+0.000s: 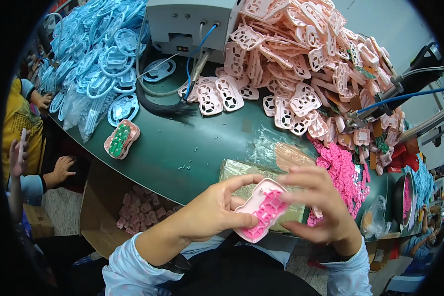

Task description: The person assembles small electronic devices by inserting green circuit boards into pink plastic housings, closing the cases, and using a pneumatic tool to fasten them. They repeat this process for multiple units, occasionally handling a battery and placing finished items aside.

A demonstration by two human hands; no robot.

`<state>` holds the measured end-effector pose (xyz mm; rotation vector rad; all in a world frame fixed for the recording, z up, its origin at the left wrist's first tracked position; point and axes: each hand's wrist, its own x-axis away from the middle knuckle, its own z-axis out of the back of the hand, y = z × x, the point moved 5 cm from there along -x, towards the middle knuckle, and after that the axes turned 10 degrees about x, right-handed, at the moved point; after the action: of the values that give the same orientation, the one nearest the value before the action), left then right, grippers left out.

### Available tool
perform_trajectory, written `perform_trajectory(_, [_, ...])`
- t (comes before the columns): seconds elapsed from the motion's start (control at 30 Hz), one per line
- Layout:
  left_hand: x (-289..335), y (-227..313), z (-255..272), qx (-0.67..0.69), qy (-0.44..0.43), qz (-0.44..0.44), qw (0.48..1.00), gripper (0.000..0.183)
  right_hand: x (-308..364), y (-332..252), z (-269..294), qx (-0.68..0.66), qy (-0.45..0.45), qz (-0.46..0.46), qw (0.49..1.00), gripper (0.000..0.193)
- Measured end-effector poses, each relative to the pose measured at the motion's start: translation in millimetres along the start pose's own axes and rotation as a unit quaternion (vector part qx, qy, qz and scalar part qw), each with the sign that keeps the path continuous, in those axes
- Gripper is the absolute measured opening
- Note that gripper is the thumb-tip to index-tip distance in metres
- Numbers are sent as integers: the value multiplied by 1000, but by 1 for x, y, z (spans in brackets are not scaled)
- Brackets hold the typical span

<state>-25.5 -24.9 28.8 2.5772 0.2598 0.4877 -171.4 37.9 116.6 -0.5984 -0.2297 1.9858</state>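
My left hand (209,207) is closed round the edge of a pale pink plastic casing (251,197), its thumb on the lower part. Inside the casing lies a bright pink honeycomb-patterned insert (269,209). My right hand (318,202) is at the casing's right side, its fingers and thumb apart and slightly blurred. Its fingertips reach the upper right of the insert; whether they touch it I cannot tell. Beneath both hands is a flat pad wrapped in clear film (232,170) at the table's near edge.
A pink casing with green inside (118,139) lies on the green table (167,148). Piles of blue parts (93,49), pale pink casings (301,54) and bright pink inserts (338,172) surround a grey machine (190,24). Below is a cardboard box (96,217); another person's hand (59,170) shows left.
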Motion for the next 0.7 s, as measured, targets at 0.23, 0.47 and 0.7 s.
perform_trajectory(0.23, [1, -7, -8, 88, -88, 63, 990, 70, 7, -22, -9, 107, 82, 142, 981, 21])
perform_trajectory(0.47, [33, 23, -32, -575, -26, -357, 736, 33, 8, 8, -15, -32, 25, -24, 999, 21])
perform_trajectory(0.7, [20, 6, 14, -77, 86, -134, 984, 25, 24, 40, -43, -551, 4, -350, 758, 21])
